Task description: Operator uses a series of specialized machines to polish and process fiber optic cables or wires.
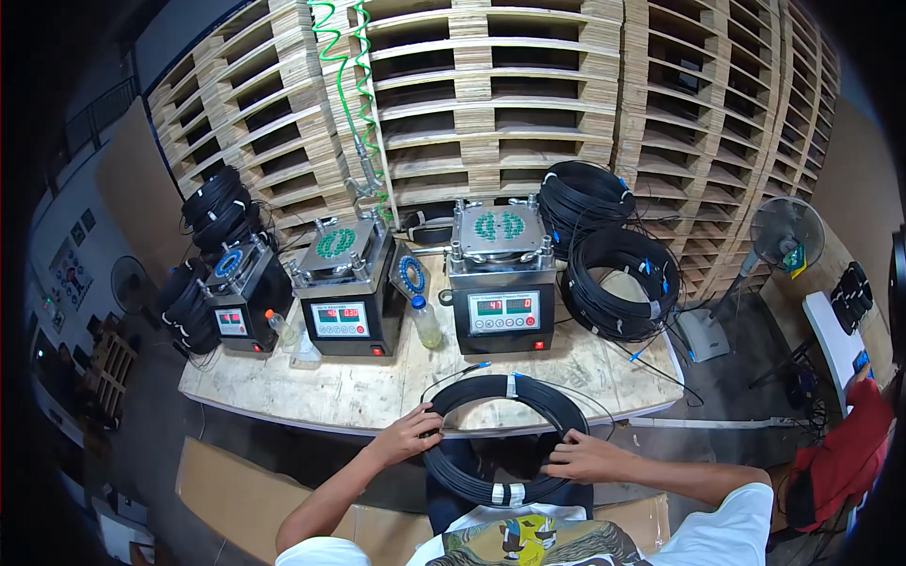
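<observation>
Fingers (431, 427) curled on black cable coil (549, 398) — left hand (406, 438), right hand (587, 457) opposite.

Three machines (502, 316) are standing in a row on the tabletop (406, 377), pallets (510, 121) are rising behind it, cable piles (587, 319) are flanking the row, bottles (427, 328) are standing between machines, a nearer coil (559, 406) is extending over the front edge between left hand (411, 435) and right hand (583, 458)
</observation>
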Tool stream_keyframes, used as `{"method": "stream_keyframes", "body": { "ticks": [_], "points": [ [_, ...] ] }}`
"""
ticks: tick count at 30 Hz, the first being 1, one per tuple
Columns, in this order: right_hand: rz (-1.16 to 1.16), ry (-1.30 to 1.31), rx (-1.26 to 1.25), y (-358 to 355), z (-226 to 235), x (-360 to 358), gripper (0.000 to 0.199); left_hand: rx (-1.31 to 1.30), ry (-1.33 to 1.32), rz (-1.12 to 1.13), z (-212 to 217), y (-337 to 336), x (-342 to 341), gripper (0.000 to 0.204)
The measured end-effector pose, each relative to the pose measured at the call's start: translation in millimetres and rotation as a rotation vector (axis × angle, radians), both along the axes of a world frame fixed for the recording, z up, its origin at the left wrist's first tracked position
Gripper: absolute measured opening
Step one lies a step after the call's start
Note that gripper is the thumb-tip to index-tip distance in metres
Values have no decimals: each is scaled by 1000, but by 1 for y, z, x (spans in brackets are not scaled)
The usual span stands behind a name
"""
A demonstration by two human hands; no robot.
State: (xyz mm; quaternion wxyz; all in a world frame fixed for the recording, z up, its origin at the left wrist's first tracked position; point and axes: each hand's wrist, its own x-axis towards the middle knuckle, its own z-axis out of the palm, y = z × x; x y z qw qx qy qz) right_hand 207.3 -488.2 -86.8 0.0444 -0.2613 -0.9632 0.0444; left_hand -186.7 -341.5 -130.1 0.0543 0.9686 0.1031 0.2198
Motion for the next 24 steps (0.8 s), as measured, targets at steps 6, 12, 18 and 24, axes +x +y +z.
{"method": "stream_keyframes", "body": {
  "ticks": [6,12,18,24],
  "points": [
    [2,-71,-82,15,-33,-3,24,136,103,-36,0,12,5,28],
    [-33,-204,-158,36,-40,4,26,-3,250,59,-20,15,15,28],
    [-93,-183,-157,43,-45,10,40,-151,373,17,-6,30,23,37],
    [-71,-268,-263,56,-37,15,56,-155,602,-27,18,42,36,58]
  ]
}}
